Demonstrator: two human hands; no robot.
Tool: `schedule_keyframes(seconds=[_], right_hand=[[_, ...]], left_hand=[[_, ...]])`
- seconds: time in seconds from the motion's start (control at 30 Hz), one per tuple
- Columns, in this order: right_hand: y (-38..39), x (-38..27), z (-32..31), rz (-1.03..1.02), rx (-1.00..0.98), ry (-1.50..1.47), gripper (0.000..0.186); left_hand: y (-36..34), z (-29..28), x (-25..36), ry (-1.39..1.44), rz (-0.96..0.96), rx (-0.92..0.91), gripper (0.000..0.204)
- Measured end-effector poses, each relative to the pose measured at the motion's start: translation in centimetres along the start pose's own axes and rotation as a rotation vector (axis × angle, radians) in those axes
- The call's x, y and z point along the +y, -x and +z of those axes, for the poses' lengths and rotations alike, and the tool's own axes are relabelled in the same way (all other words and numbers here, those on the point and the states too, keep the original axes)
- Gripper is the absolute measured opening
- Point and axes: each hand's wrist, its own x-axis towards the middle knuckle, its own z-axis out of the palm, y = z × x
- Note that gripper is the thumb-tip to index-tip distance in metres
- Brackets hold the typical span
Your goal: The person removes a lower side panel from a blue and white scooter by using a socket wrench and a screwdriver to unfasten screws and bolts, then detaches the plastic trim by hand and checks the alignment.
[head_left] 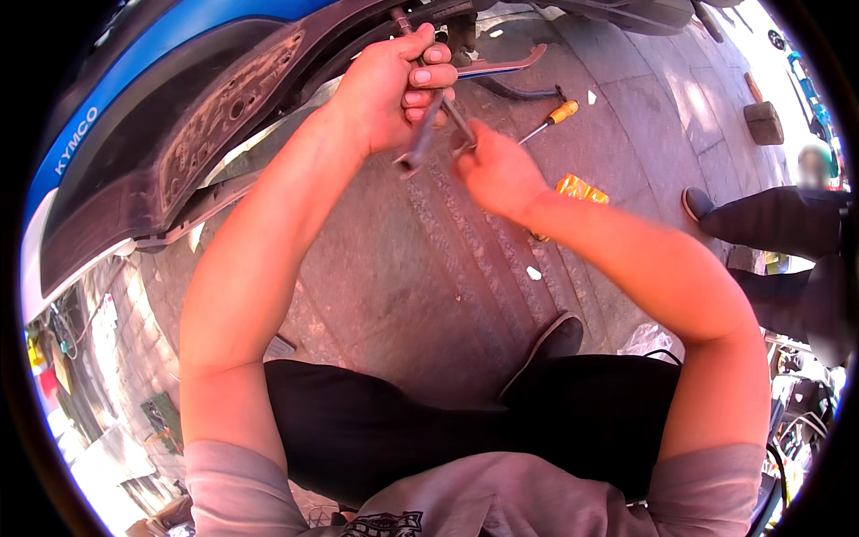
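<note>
My left hand [403,85] is wrapped round a metal socket wrench [429,125] that looks like a Y-shaped one with several arms. One arm points up past my thumb toward the underside of a blue and black scooter [116,116]; whether it sits on a bolt I cannot tell. Another arm hangs down, with its open socket end showing. Fingers closed, my right hand [497,170] grips the end of the arm on the right, slightly blurred. Just right of my left hand, a curved metal lever [506,67] sticks out.
On the paving lie a yellow-handled screwdriver [550,118], a black curved rod [514,89], an orange packet [582,188] and a mallet-like block with a handle [762,123]. At the right stands another person's dark-trousered leg [769,224]. A clear plastic bag [649,340] lies near my right knee.
</note>
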Motion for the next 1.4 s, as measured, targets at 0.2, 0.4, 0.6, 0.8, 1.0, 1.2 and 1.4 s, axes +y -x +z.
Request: schedule_keyframes(seconds=[0.2,0.4,0.6,0.8,1.0,1.2,1.4], right_hand=[[1.9,-3.3,-14.6,-0.053,-0.325,0.271,0.032],[5.6,-10.1,-9.7,-0.333,-0.692,-0.464,0.063],[1.7,-2.9,-2.5,-0.078,-0.591,0.102,0.077],[5.6,-2.8,-3.7,-0.081,0.049,0.047,0.064],[5.5,-7.8,-2.6,-1.084,-0.061,0.286,0.026],[2.3,-2.6,-1.0,-0.014,-0.31,0.016,0.056],[1.4,-3.7,-2.6,-0.244,0.112,-0.532,0.068]], left_hand=[[-0.1,-0.2,-0.1,-0.193,0.016,0.061,0.034],[-1.5,0.1,1.2,-0.03,0.003,0.089,0.035],[-0.4,-1.5,1.1,0.012,0.028,-0.243,0.028],[-0.1,-2.7,0.4,-0.121,0.039,-0.109,0.03],[-1.4,-0.4,0.3,-0.055,0.096,-0.06,0.029],[-0.7,-0.9,1.0,0.041,0.085,-0.126,0.029],[-1.1,1.0,0.1,-0.061,0.195,0.25,0.03]])
